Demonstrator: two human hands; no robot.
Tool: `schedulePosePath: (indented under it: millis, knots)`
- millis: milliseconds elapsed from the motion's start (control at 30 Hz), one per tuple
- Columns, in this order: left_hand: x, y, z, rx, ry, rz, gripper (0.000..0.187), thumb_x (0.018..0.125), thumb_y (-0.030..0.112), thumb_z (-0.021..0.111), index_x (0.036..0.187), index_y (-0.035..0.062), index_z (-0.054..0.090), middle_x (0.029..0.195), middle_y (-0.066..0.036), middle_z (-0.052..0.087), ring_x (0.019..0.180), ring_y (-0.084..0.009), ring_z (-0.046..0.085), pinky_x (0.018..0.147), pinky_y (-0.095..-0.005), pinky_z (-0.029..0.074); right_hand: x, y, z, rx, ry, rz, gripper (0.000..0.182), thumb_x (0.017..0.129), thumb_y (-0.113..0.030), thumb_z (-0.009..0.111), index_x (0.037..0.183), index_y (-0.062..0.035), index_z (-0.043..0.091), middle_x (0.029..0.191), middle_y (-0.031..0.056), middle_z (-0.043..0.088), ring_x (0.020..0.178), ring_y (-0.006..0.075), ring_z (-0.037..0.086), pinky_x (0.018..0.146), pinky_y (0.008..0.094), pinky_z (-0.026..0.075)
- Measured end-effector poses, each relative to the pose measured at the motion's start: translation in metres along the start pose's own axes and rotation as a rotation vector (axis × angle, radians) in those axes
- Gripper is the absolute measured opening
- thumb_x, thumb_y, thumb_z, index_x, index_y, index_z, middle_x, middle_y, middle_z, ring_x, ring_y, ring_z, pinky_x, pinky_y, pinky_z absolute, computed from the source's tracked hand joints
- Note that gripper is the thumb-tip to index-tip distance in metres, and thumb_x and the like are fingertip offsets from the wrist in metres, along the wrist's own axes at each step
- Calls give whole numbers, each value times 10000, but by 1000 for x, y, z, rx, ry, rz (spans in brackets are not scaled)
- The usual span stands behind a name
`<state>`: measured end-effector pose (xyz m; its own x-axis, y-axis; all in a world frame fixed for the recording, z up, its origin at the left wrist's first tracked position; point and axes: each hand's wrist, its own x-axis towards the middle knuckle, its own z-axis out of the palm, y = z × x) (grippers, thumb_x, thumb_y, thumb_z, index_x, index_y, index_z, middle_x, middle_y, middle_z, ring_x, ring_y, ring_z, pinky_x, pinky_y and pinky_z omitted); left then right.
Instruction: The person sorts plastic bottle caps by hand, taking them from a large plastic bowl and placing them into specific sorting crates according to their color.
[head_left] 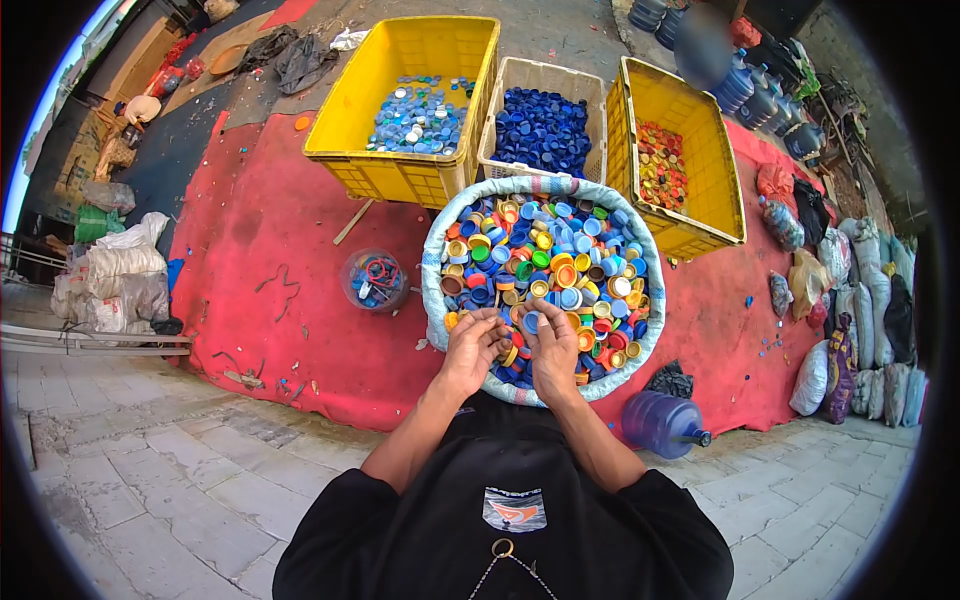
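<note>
— Red matting [270, 260] outdoors, three crates beyond. Where are your hands?

— Both down in the sack [436, 290] of mixed bottle caps [560, 260]. My left hand [472, 345] pinches a cap; my right hand [553, 345] curls over others, grip unclear.

Both forearms stretched forward and converging, left hand [473, 345] and right hand [553, 345] side by side, palms down, fingers curled.

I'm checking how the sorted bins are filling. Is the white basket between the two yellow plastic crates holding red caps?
No, the white basket between the yellow plastic crates holds dark blue bottle caps.
</note>
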<state>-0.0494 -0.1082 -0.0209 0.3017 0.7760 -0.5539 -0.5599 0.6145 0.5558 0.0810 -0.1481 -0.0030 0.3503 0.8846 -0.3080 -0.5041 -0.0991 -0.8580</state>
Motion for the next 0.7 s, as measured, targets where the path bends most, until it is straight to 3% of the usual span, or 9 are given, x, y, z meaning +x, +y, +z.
schedulePosePath:
  millis: [33, 133, 233, 267, 400, 500, 700]
  knots:
    - [0, 1, 0, -131, 9, -59, 195, 918, 71, 592, 1101, 33, 538, 915, -64, 599, 848, -148, 614, 721, -269, 535, 2, 0, -1, -62, 9, -41, 285, 1001, -67, 419, 1247, 45, 511, 1196, 139, 577, 1133, 185, 552, 967, 321, 467]
    - [0, 2, -4, -44, 44, 138, 140, 908, 78, 623, 1023, 44, 551, 877, -41, 603, 737, -112, 587, 612, -240, 490, 10, 7, -5, -379, 121, -275, 282, 947, -19, 489, 1221, 37, 523, 1179, 153, 587, 1114, 240, 561, 985, 358, 439]
    - [0, 13, -6, 58, 66, 262, 154, 894, 85, 657, 991, 49, 544, 821, -17, 593, 651, -65, 540, 538, -215, 435, 10, -4, -17, -940, 165, -621, 365, 844, 38, 576, 1206, 34, 529, 1153, 177, 589, 1085, 309, 551, 981, 408, 407]
    - [3, 16, -12, 87, 76, 291, 160, 892, 87, 662, 993, 50, 544, 818, -16, 591, 651, -60, 538, 537, -210, 432, 10, -6, -23, -1056, 137, -685, 482, 748, 35, 654, 1216, 7, 539, 1081, 161, 609, 1031, 324, 535, 901, 428, 394]
    - [6, 32, -19, 243, 142, 390, 177, 882, 98, 682, 985, 48, 548, 812, -7, 579, 646, -39, 504, 541, -190, 403, -2, -16, -35, -1328, -171, -694, 529, 725, -80, 724, 1227, -55, 561, 943, 61, 638, 935, 255, 535, 783, 407, 356]
    - [12, 37, -26, 397, 198, 458, 187, 869, 109, 695, 990, 37, 570, 826, -7, 583, 669, -40, 500, 591, -192, 412, -14, -11, -37, -1442, -269, -608, 541, 727, -123, 742, 1234, -61, 563, 943, 53, 635, 928, 254, 533, 789, 413, 357]
    - [29, 42, -30, 906, 227, 641, 206, 818, 83, 714, 992, 24, 622, 865, -39, 656, 693, -97, 546, 669, -248, 455, -15, 7, -40, -1521, -266, -660, 556, 740, -109, 731, 1265, -69, 555, 926, 41, 638, 917, 244, 533, 791, 413, 357]
